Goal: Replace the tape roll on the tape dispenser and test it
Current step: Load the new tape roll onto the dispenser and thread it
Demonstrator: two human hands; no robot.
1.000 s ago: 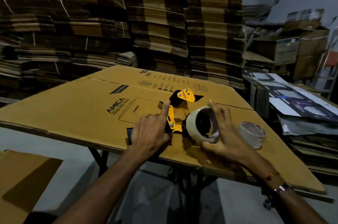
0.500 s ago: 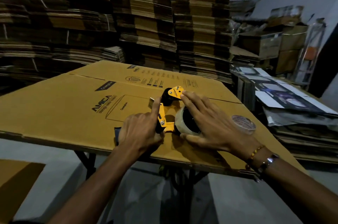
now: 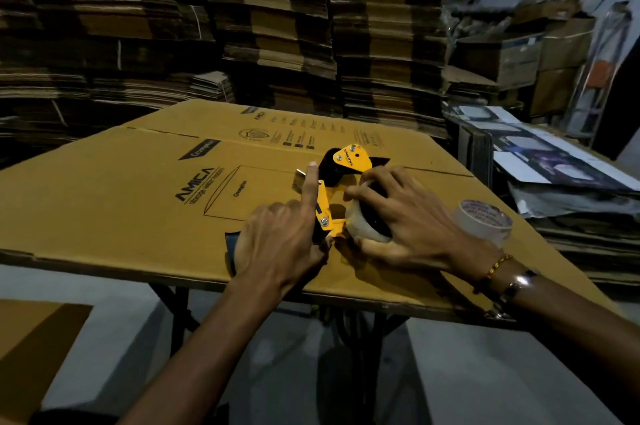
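**Tape roll held against the dispenser on the flattened carton**

The yellow tape dispenser [image 3: 341,182] is seen lying on its side on the flattened carton [image 3: 138,202], near the carton's front edge. Its handle end is gripped by the left hand [image 3: 280,244], whose fingers are curled around it while the index finger is stretched straight along the yellow frame, the fingertip reaching a small metal tab at the dispenser's left side. Just to the right of the dispenser's frame, and touching it, a clear tape roll [image 3: 363,227] is held by the right hand [image 3: 408,220]: the fingers are spread and bent over the top of the roll and the thumb is pressed beneath it, so that the roll is clasped from both sides. Whether the roll is fully seated on the dispenser's hub cannot be told, since it is covered by the fingers. A second tape roll [image 3: 483,222] is stood flat on the carton, to the right of the dispenser and just beyond the right wrist.

Compared with the frame of a second ago, the clear roll is no longer held tilted and apart from the dispenser; it has been brought down against the yellow frame, and the right hand has been laid over it. The left hand's grip and pointing index finger are unchanged.
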